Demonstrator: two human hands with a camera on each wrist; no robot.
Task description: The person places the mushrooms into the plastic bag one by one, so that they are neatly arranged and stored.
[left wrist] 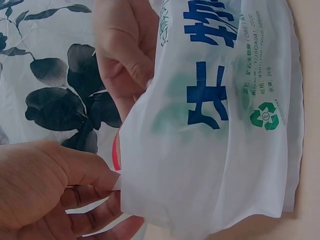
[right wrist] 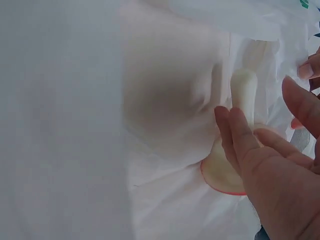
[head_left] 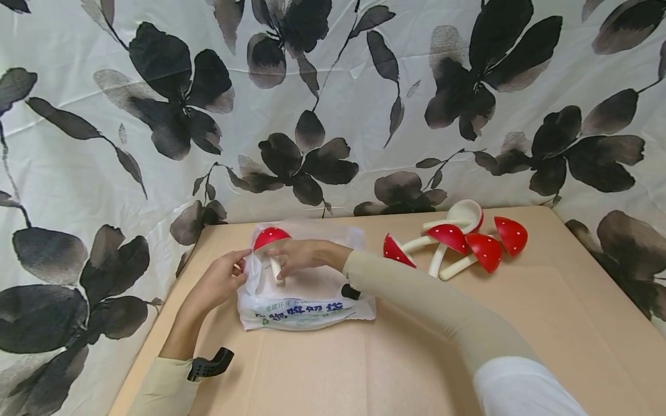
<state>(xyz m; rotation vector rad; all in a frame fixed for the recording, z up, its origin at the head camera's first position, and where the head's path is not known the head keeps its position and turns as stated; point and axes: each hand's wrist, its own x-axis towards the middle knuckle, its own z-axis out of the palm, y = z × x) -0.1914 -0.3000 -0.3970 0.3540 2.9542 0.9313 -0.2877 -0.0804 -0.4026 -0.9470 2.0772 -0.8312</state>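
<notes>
A white plastic bag (head_left: pixel 312 321) with blue and green print lies on the table with its mouth held apart. My left hand (head_left: pixel 218 284) pinches the bag's left edge between thumb and fingers, as the left wrist view also shows on the bag (left wrist: pixel 200 165). A toy mushroom with a white-dotted red cap (head_left: pixel 272 236) and a pale stem (right wrist: pixel 244 87) lies in the bag's mouth. My right hand (head_left: pixel 302 255) reaches in over it, its fingers extended beside the stem and the thumb apart in the right wrist view.
Several more red-capped mushrooms lie in a loose group at the back right, among them one cap-down mushroom (head_left: pixel 465 214) and one red-capped mushroom (head_left: pixel 486 252). A white cloth (head_left: pixel 364 173) with dark flowers hangs behind the tan table (head_left: pixel 312 370).
</notes>
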